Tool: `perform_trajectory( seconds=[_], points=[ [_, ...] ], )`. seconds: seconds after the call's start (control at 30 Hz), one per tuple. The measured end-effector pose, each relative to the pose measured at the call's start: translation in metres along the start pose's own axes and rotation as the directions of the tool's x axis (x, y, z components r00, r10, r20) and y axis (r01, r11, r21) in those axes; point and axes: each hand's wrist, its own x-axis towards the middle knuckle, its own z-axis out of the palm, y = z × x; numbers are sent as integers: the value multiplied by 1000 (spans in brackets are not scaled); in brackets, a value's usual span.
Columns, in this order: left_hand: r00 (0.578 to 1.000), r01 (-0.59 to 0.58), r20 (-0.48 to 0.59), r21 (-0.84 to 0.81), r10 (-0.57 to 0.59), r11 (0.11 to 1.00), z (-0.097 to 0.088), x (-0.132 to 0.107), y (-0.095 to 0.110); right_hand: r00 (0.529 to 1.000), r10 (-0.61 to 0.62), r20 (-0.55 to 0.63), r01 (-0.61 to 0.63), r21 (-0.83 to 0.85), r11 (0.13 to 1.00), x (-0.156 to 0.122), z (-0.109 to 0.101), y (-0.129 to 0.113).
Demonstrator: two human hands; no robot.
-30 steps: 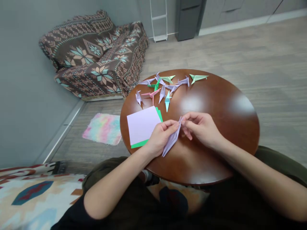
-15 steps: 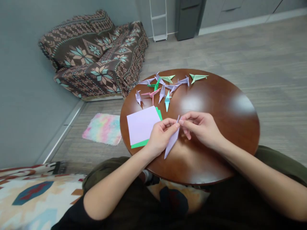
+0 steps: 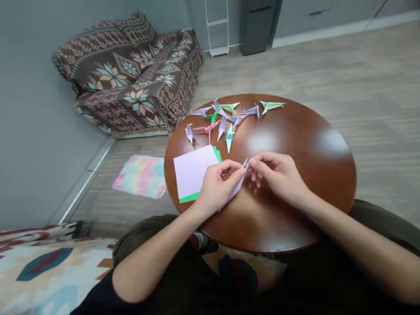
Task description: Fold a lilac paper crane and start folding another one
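Observation:
My left hand (image 3: 217, 187) and my right hand (image 3: 277, 177) both pinch a long folded lilac paper (image 3: 239, 183) above the round wooden table (image 3: 295, 131). My left hand hides much of that paper. Beside my left hand lies a stack of square lilac paper (image 3: 193, 170) on a green sheet (image 3: 189, 198). Several origami cranies are not the only shapes here: folded paper cranes (image 3: 223, 124) in lilac, green, pink and blue lie farther up the table, apart from both hands.
A sofa under a brown patterned throw (image 3: 127, 78) stands beyond the table. A pastel tie-dye cloth (image 3: 141, 177) lies on the grey floor. A patterned blanket (image 3: 42, 275) shows at lower left. A white rack (image 3: 216, 26) and dark cabinet (image 3: 257, 26) stand at the back.
The lower end of the lilac paper has swung toward my left hand and is now mostly behind it. My hands sit slightly closer around the paper.

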Motion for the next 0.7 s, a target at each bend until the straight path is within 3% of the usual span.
perform_trajectory(
  seconds=[0.13, 0.3, 0.4, 0.7],
  points=[
    [985, -111, 157, 269, 70, 957, -15, 3, 6, 991, -25, 129, 40, -111, 993, 0, -9, -5],
    [937, -313, 300, 485, 181, 817, -27, 5, 8, 939, -254, 230, 320, -324, 890, 2, -13, -3],
    [913, -380, 357, 562, 199, 734, -30, 5, 7, 899, -307, 313, 414, -378, 828, 4, -15, -1],
    [884, -458, 396, 625, 249, 632, -30, 3, 4, 908, -248, 338, 391, -469, 792, 2, -14, -2]
  ],
)
